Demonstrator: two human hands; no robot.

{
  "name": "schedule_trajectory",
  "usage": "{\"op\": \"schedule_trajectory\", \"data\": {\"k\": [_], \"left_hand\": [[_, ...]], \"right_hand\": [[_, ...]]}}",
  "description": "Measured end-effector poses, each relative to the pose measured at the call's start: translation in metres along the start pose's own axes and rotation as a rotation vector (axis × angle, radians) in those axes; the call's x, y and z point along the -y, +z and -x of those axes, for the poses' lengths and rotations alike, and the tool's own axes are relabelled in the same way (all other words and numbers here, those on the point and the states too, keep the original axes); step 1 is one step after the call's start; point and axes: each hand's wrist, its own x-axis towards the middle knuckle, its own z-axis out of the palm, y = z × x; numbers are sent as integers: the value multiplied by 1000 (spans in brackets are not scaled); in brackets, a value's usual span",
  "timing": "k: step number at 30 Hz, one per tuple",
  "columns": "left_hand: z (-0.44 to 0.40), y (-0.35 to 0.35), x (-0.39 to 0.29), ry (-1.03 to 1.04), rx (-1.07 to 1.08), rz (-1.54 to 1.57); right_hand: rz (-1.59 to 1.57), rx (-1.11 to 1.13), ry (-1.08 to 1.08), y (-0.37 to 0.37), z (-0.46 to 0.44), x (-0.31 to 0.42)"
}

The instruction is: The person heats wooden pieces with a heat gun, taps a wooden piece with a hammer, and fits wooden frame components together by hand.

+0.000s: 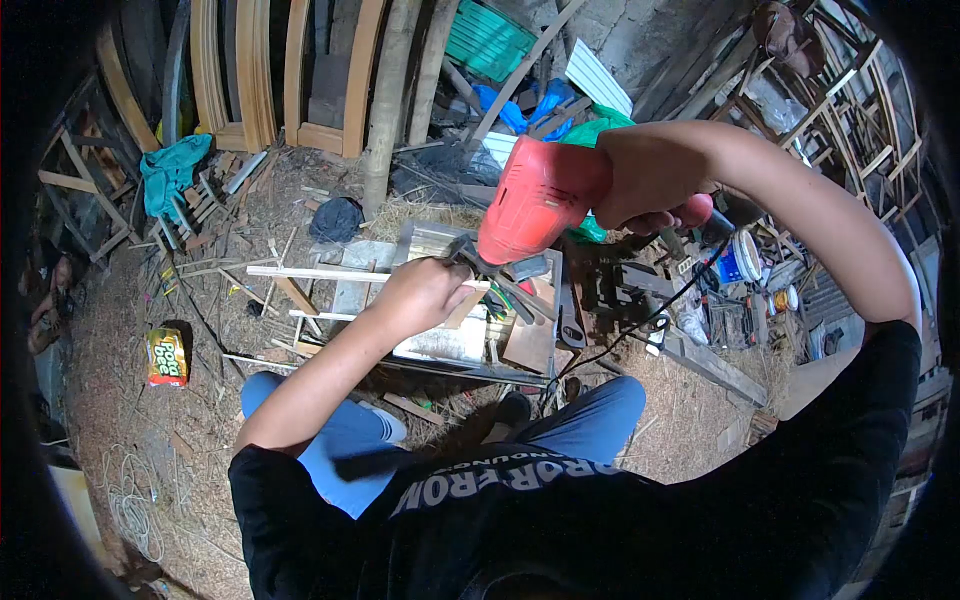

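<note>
A red corded power drill (535, 200) is in my right hand (650, 180), fingers wrapped round its grip. Its nose points down and left, close to my left hand (425, 293). That hand is closed round a thin pale wooden strip (320, 274), which sticks out to the left over the low work table (440, 345). The drill's tip and the exact contact with the wood are hidden by my fingers and the drill's front. On the table's right side lie a flat wooden piece (530, 343) and a saw handle (571, 333).
A black cord (640, 325) hangs from the drill past the table's right side. A yellow snack bag (167, 357) lies on the littered ground at left. Wooden frames (255, 75) and a post (388, 100) stand behind. At right are a white bucket (742, 258) and stacked scrap wood.
</note>
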Motion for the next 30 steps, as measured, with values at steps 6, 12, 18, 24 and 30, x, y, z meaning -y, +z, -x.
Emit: {"op": "schedule_trajectory", "data": {"k": [6, 12, 18, 24, 30], "left_hand": [[2, 0, -2, -7, -6, -4], [0, 0, -1, -7, -10, -8], [1, 0, 0, 14, -25, 8], [-1, 1, 1, -2, -14, -1], [-1, 2, 2, -13, 4, -13]], "right_hand": [[59, -40, -33, 2, 1, 2], [53, -13, -36, 1, -1, 0], [28, -23, -33, 0, -1, 0], [77, -57, -35, 2, 4, 7], [77, -43, -12, 2, -1, 2]]}}
